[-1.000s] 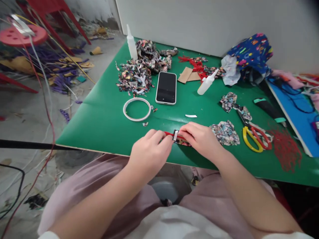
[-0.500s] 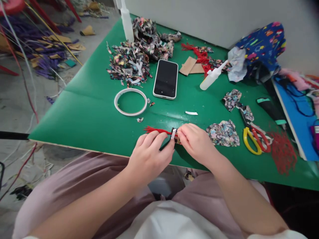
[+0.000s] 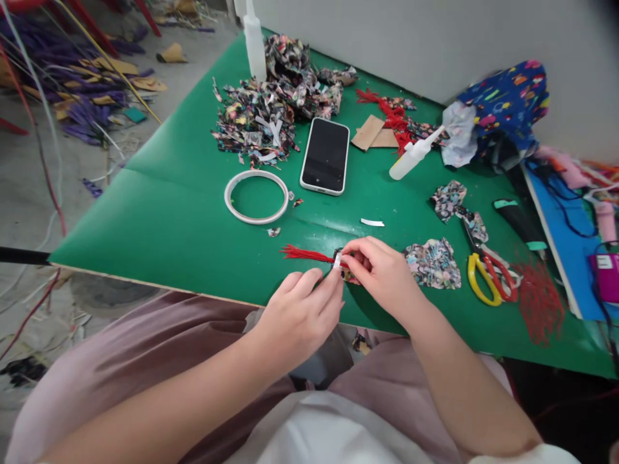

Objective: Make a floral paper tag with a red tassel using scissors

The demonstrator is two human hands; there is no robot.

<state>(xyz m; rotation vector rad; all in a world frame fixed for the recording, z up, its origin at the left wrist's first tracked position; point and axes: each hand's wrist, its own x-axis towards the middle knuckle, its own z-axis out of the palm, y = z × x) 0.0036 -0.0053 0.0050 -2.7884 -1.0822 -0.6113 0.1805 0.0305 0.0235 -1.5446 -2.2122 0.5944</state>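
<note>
A red thread tassel [image 3: 307, 254] lies near the table's front edge, its loose ends pointing left. At its right end is a small dark patterned fabric piece [image 3: 349, 276] with a white strip [image 3: 337, 260] across it. My left hand [image 3: 304, 312] has its fingertips pressed on the strip and fabric from below. My right hand [image 3: 380, 267] pinches at the strip's upper end from the right. What lies under the fingertips is partly hidden. Just right of my right hand lies a flat floral fabric piece [image 3: 434, 263].
A tape ring [image 3: 256, 219], a phone [image 3: 325, 156] and a heap of fabric scraps [image 3: 256, 122] lie farther back. One bottle [image 3: 255, 48] stands at the back; another [image 3: 411, 159] lies tilted. Scissors [image 3: 483, 278], red threads [image 3: 539, 303] and a black cutter [image 3: 520, 222] are right.
The fingers of my right hand have opened out slightly from a tight curl into a pinch at the strip. My left fingertips have shifted slightly. The whole view has moved a little.
</note>
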